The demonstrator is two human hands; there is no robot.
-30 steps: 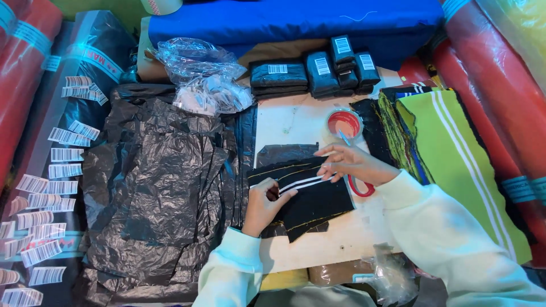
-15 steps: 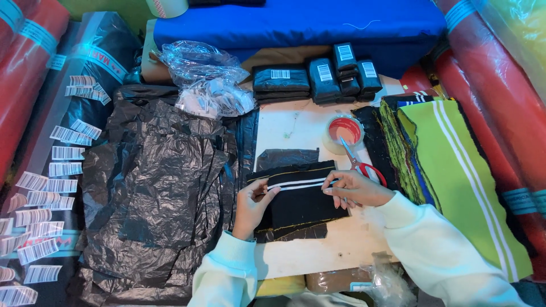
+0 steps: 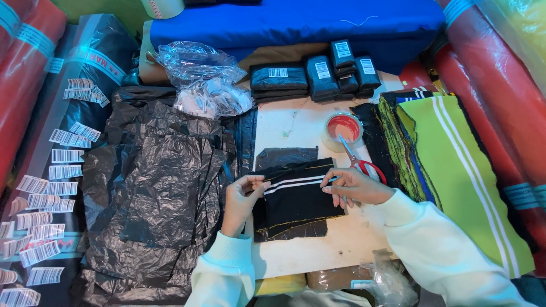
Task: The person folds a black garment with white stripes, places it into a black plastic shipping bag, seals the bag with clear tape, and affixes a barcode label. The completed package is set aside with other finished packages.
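Observation:
A folded piece of black knit fabric with two white stripes [image 3: 298, 196] lies on the white table [image 3: 296, 122] over a small black plastic bag [image 3: 282, 155]. My left hand [image 3: 242, 199] pinches its left edge between thumb and fingers. My right hand [image 3: 350, 185] holds its right edge, fingers pressed on the stripes. Both wrists wear pale mint sleeves. Red-handled scissors [image 3: 358, 159] lie just beyond my right hand, blades pointing toward a roll of clear tape [image 3: 343, 129].
A heap of black plastic bags [image 3: 153, 182] fills the left. Barcode stickers [image 3: 48, 193] cover a sheet at far left. Packed black bundles [image 3: 313, 74] and a clear bag [image 3: 205, 79] sit at the back. Stacked green striped fabric [image 3: 449, 159] lies right, beside red rolls [image 3: 500, 85].
The black fabric was crooked and half folded; now it lies squarer. My left hand slid to its left edge and my right hand came down onto the right edge.

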